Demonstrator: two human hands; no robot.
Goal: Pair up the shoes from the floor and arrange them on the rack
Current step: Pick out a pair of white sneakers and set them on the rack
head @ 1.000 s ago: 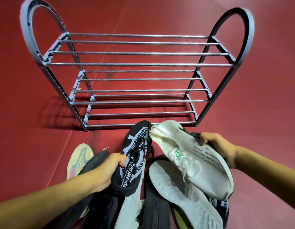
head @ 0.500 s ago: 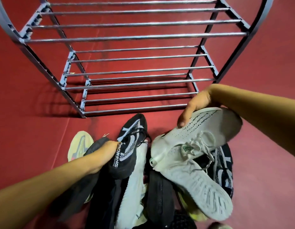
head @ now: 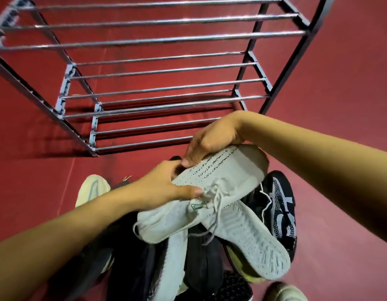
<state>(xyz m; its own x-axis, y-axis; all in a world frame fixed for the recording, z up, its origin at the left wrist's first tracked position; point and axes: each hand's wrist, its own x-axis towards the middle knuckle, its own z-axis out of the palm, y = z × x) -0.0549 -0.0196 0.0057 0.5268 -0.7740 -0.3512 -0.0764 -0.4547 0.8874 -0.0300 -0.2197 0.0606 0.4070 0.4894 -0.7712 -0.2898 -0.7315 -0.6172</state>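
Both hands hold one white knit shoe [head: 227, 172] above the pile on the red floor. My right hand [head: 212, 140] grips its upper edge from above. My left hand [head: 166, 190] holds its near side, thumb by the laces. Under it a second white shoe [head: 251, 242] lies sole up. A black-and-white shoe [head: 282, 213] lies at the right of the pile, and a pale yellow shoe [head: 91, 190] at the left. Dark shoes [head: 201, 259] fill the middle. The metal rack [head: 157, 40] stands just beyond, its rails bare.
Red floor surrounds the rack and the pile on both sides. Another pale shoe tip [head: 283, 292] shows at the bottom edge. The rack's lowest rail [head: 144, 144] runs close behind my hands.
My left hand let go of the black shoe and moved right onto the white shoe. My right hand swung the white shoe's heel up and leftward. The view moved closer to the rack.
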